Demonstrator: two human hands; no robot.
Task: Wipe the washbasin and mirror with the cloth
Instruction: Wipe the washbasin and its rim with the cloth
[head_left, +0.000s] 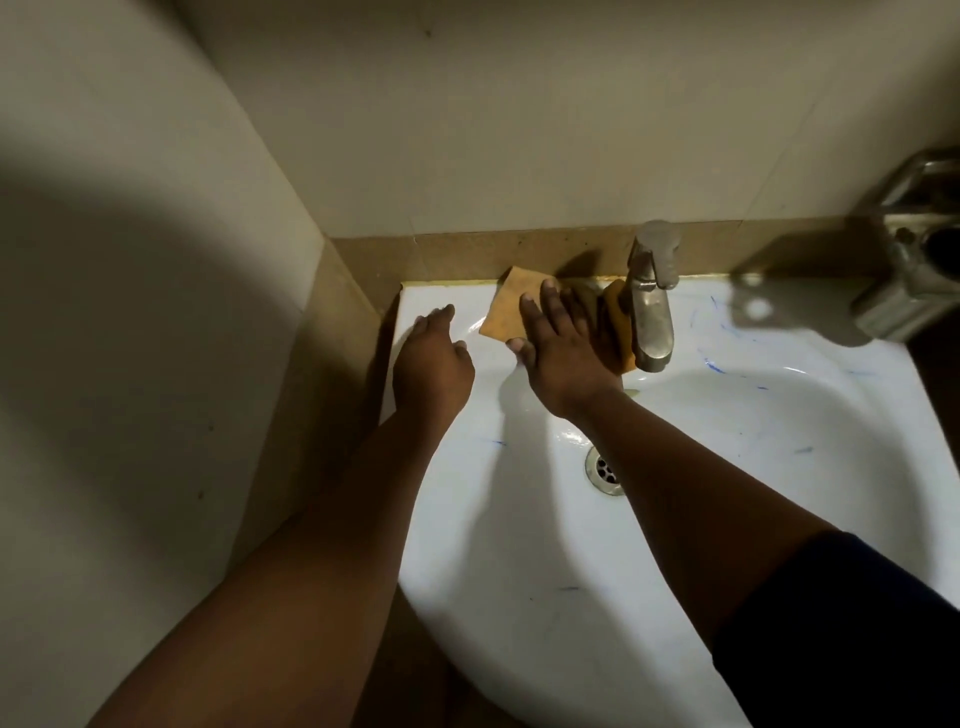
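Orange cloth (506, 306) flat on back ledge of white washbasin (519, 571), just left of steel tap (650, 306). Right hand (563, 353) palm-down on cloth, fingers straight, spread, pressing. Left hand (434, 361) on basin's rear left corner, fingers relaxed, holding nothing. Drain (605, 470) in bowl, blue streaks on rim.

Right hand (563, 358) hides much of the cloth (506, 312); forearm covers part of the drain (605, 470). Metal fixture (914, 249) cut off at right edge, blurred.
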